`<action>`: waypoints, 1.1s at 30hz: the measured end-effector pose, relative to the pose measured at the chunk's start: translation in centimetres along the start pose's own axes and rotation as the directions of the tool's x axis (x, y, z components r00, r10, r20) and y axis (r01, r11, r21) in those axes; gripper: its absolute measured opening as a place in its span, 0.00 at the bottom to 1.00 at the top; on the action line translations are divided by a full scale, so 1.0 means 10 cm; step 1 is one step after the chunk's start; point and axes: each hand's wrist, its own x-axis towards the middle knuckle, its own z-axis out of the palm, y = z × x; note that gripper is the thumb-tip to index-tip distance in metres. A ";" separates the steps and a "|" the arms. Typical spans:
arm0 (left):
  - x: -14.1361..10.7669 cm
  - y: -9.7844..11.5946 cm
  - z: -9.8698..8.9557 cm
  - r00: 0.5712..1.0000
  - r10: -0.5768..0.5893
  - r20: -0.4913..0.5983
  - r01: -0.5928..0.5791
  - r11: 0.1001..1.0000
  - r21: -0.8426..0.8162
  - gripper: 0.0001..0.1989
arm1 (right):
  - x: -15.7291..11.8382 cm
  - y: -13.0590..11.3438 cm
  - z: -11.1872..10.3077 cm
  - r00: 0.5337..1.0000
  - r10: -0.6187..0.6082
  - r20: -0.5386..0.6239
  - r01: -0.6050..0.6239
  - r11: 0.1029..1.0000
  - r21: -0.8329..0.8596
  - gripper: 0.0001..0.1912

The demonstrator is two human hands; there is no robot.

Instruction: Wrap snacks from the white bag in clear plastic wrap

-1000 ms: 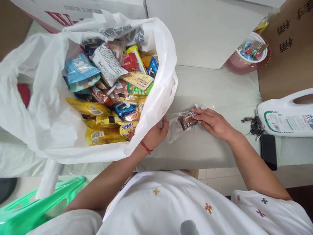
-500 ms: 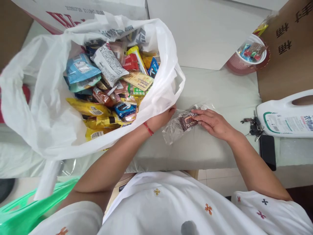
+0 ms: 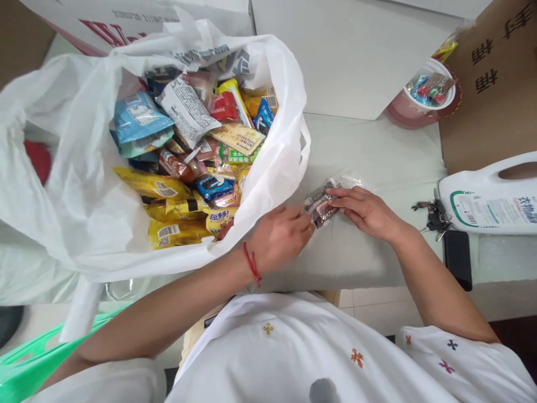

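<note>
A clear plastic bag (image 3: 351, 180) with dark brown snack packets (image 3: 324, 208) inside lies on the pale cloth. My right hand (image 3: 367, 211) grips the bag and a packet from the right, thumb and fingers closed over them. At the left end, my left hand (image 3: 285, 235) has its fingers curled in against the bag's edge, slightly blurred; the fingertips are partly hidden. A red cord circles that wrist. Just left of it stands a large white plastic carrier bag (image 3: 289, 73), its mouth spread wide, full of wrapped snacks (image 3: 188, 112) in yellow, blue, red and white.
Behind is a white box (image 3: 344, 56). To the right are a pink tub (image 3: 409, 115) holding small wrapped items, a brown carton (image 3: 490, 117), a white detergent jug (image 3: 490, 193), keys (image 3: 437, 218) and a phone (image 3: 458, 260). A green bag (image 3: 37, 358) hangs lower left.
My left hand has come out from behind the carrier bag's rim, toward me. The clear bag's loose left end no longer spreads across the cloth. My right hand stays almost in place.
</note>
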 end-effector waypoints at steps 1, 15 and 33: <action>-0.06 0.00 0.06 0.998 0.048 0.047 -0.050 0.998 0.042 0.12 | 0.01 -0.02 0.01 1.000 -0.013 0.007 0.013 1.000 0.003 0.20; -0.99 -0.07 0.47 0.936 0.203 0.289 -0.225 0.973 0.045 0.10 | 0.07 0.03 0.04 0.995 -0.095 0.016 0.093 0.992 0.089 0.22; -0.48 -0.13 0.50 0.579 -0.709 0.402 0.492 -0.089 -0.866 0.23 | 0.08 0.11 0.06 0.995 -0.100 0.004 0.099 0.984 0.148 0.18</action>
